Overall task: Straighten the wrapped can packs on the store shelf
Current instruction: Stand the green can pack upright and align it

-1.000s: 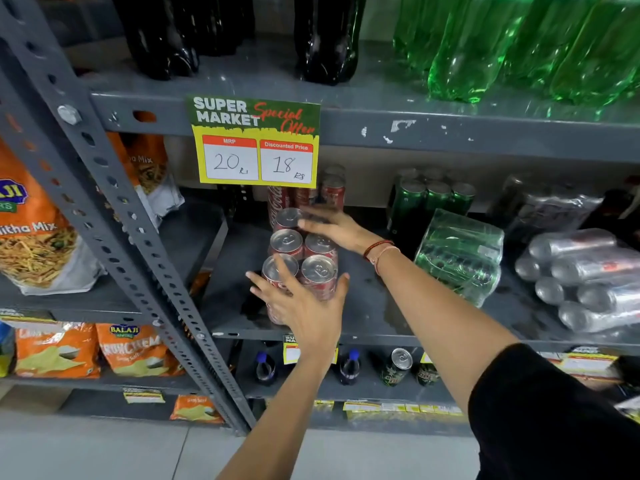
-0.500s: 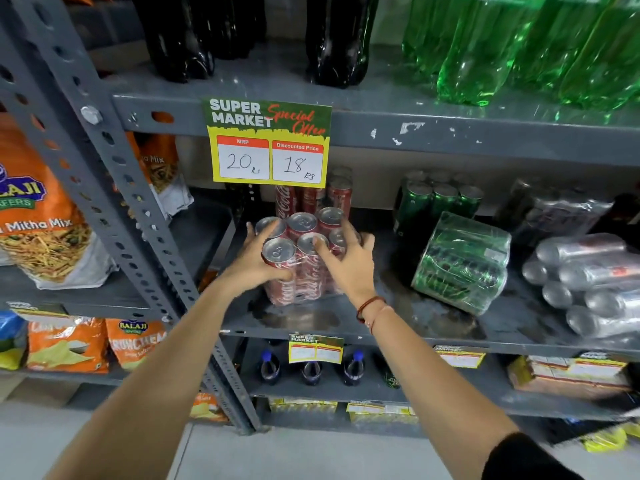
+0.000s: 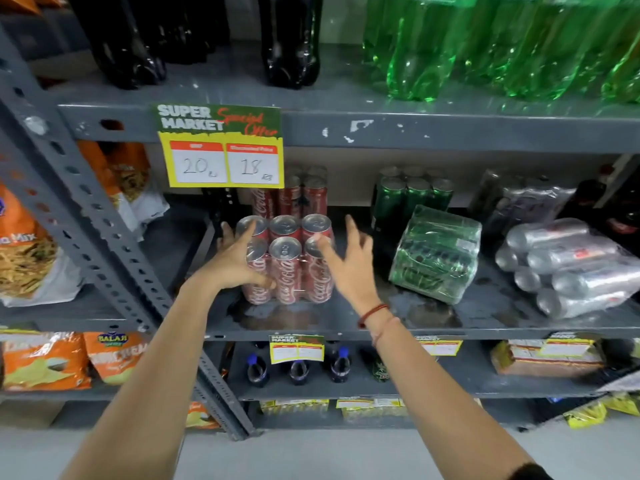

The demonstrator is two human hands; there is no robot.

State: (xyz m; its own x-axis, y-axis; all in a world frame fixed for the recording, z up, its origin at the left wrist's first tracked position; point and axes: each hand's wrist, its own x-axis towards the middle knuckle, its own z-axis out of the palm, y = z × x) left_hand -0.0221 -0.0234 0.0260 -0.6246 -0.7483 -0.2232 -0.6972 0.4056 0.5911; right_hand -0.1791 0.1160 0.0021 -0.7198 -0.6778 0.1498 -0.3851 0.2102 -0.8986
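A wrapped pack of red cola cans [image 3: 289,268] stands upright on the grey middle shelf [image 3: 346,323], tops up. My left hand [image 3: 232,261] presses against the pack's left side, fingers over the left cans. My right hand [image 3: 349,261] hovers at the pack's right side with fingers spread, thumb near the front right can top. A wrapped pack of green cans [image 3: 438,254] lies tilted on its side to the right. A wrapped pack of silver cans [image 3: 568,268] lies on its side at the far right.
Loose red cans [image 3: 301,195] and green cans [image 3: 412,192] stand behind the packs. A yellow price sign [image 3: 221,150] hangs from the upper shelf. Dark and green bottles [image 3: 485,46] stand above. A slotted grey upright [image 3: 86,216] and snack bags [image 3: 27,247] are at left.
The red pack now stands square to the shelf front. My right hand has come off its right side and opened. My left hand stays on the left side.
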